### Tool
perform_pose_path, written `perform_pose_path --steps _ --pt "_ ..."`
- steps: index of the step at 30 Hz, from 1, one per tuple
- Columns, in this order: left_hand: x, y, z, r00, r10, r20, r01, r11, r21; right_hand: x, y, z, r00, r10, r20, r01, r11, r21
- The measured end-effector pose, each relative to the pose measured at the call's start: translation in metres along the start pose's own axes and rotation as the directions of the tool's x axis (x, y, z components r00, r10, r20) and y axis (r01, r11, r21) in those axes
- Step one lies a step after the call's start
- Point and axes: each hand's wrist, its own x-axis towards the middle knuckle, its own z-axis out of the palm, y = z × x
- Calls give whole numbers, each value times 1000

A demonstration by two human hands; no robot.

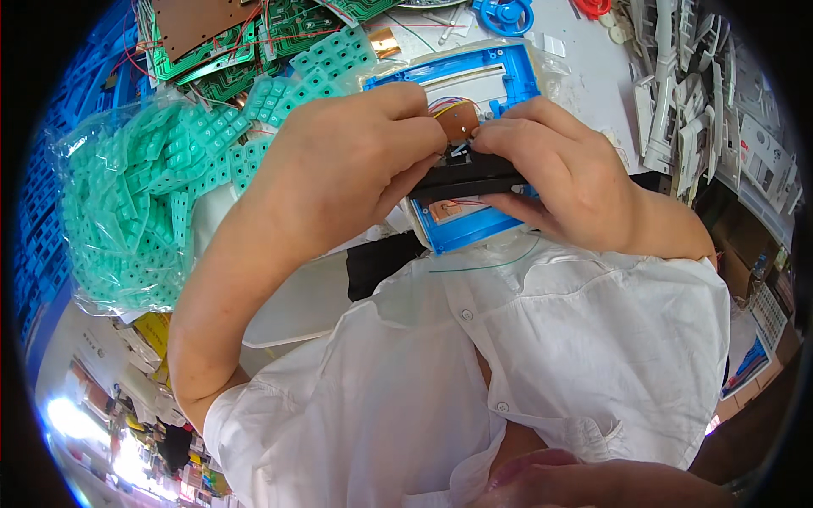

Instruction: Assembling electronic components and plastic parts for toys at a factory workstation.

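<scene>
A long black plastic part (471, 175) lies across a blue plastic housing (518, 72) in front of me. My left hand (360, 152) is closed at the left end of the black part, its fingertips pinched together beside a small brown circuit board (458, 121). My right hand (563, 165) grips the right end of the black part, thumb below and fingers above, the index fingertip close to the board. Thin coloured wires run from the board into the housing. Through the lower opening of the housing a copper-coloured piece (444, 210) shows. My fingers hide part of the black part.
To the left lies a clear bag of green rubber keypads (127, 212), with loose keypads (334, 59) beside it. Green circuit boards (292, 34) with red wires are heaped behind. Blue plastic rings (503, 15) stand at the back. White plastic parts (677, 93) are piled at the right.
</scene>
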Motion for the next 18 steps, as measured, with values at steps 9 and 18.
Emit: perform_pose_path --steps 9,18 --pt "-4 -4 9 1000 -22 3 22 996 -81 -4 -4 10 998 35 -59 -32 998 46" --pt "2 -4 7 999 -15 48 13 999 44 7 -6 4 999 10 34 -10 1000 -1"
